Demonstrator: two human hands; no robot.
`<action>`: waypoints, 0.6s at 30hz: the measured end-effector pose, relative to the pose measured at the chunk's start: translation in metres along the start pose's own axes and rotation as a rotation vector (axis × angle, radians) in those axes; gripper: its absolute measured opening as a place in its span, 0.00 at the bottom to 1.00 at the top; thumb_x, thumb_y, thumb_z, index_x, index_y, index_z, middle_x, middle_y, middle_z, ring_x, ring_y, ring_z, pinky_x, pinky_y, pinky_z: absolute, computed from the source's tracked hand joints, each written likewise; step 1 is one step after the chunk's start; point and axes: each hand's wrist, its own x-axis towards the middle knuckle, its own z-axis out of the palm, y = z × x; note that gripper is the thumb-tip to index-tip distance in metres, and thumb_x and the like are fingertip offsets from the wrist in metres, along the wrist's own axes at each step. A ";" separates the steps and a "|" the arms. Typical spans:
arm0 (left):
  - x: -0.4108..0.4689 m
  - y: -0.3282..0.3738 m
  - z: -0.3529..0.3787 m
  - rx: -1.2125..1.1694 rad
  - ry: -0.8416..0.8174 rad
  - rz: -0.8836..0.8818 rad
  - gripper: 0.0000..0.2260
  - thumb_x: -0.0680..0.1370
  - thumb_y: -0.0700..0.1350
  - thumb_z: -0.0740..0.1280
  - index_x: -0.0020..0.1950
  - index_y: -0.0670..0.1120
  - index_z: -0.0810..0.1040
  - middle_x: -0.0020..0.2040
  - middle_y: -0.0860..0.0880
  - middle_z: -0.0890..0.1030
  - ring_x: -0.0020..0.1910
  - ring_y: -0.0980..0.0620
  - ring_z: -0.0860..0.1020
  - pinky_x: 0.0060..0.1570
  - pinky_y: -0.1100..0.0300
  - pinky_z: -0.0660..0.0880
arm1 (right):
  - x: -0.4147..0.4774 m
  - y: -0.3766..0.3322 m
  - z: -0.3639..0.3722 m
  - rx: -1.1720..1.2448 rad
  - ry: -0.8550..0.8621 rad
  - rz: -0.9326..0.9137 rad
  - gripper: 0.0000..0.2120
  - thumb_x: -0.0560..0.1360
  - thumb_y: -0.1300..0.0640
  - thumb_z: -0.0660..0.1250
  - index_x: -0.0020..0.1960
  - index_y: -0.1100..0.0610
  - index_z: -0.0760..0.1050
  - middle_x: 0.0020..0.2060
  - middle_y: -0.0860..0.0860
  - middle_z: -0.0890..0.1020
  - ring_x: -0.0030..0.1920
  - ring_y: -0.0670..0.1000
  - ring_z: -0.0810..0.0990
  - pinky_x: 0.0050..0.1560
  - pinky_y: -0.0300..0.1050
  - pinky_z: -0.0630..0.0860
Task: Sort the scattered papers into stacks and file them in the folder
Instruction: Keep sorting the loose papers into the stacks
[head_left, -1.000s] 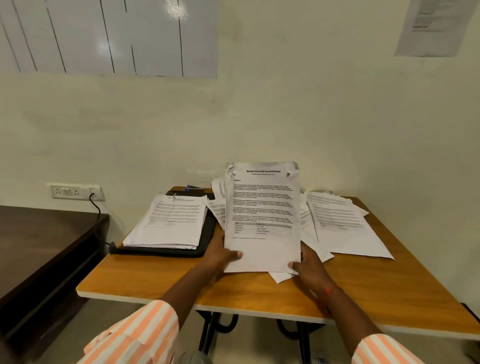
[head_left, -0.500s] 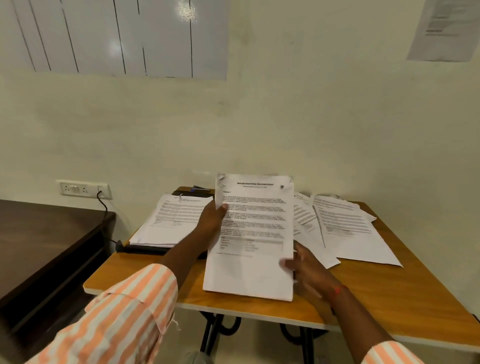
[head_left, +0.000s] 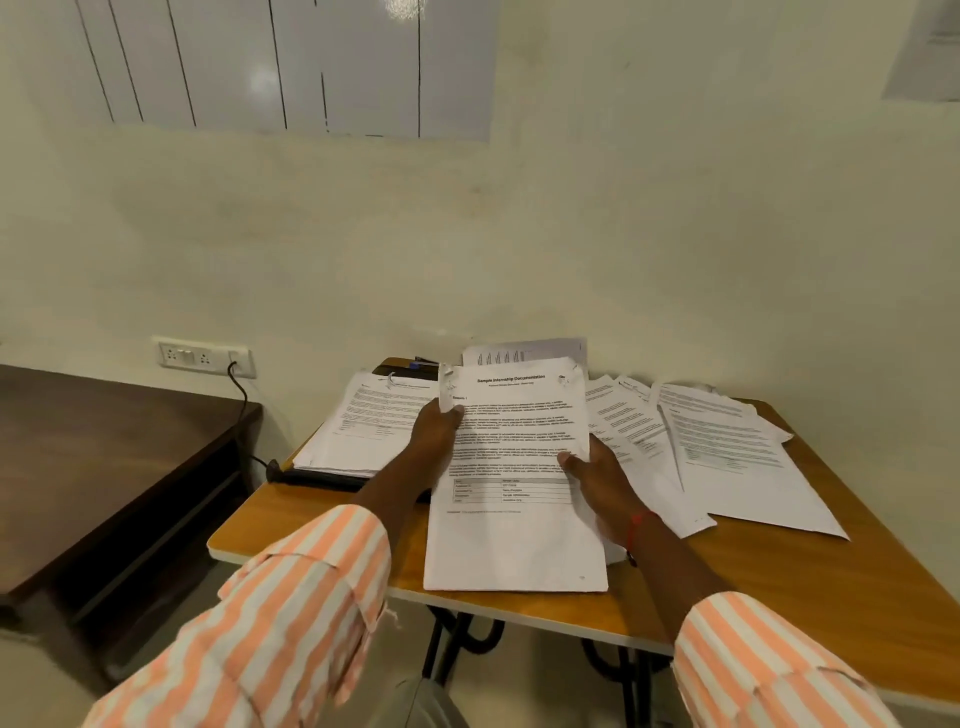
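Gripping the printed sheaf (head_left: 514, 467) at both edges, left hand (head_left: 434, 436) and right hand (head_left: 597, 478) risk loose sheets fanning out unevenly.

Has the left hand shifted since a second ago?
Yes: left hand rose from the black folder's near corner to over its stack, gripping the held papers higher.

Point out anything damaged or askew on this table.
The Sample Internship Documentation sheaf, held by left hand and right hand, has ragged, crumpled top corners. To its right, loose sheets lie fanned crookedly over the table, overlapping one another.
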 end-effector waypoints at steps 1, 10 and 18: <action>0.002 -0.002 -0.002 0.024 0.041 -0.003 0.15 0.85 0.46 0.62 0.71 0.47 0.74 0.57 0.46 0.84 0.54 0.44 0.84 0.56 0.45 0.81 | 0.002 -0.001 0.005 0.032 -0.017 0.026 0.15 0.83 0.64 0.61 0.67 0.52 0.76 0.60 0.47 0.84 0.61 0.49 0.82 0.61 0.47 0.78; 0.040 0.005 -0.045 0.169 0.089 0.081 0.15 0.84 0.44 0.63 0.71 0.49 0.74 0.58 0.47 0.84 0.53 0.46 0.84 0.52 0.48 0.82 | 0.101 -0.021 0.018 -0.221 0.174 0.134 0.09 0.76 0.66 0.64 0.40 0.58 0.78 0.41 0.59 0.84 0.40 0.58 0.83 0.45 0.58 0.83; 0.108 -0.011 -0.097 0.316 0.166 -0.030 0.18 0.83 0.49 0.65 0.73 0.51 0.73 0.61 0.47 0.83 0.52 0.48 0.84 0.55 0.46 0.82 | 0.269 0.005 0.066 -0.781 0.017 -0.056 0.14 0.74 0.63 0.63 0.36 0.50 0.80 0.44 0.50 0.85 0.48 0.53 0.82 0.51 0.44 0.77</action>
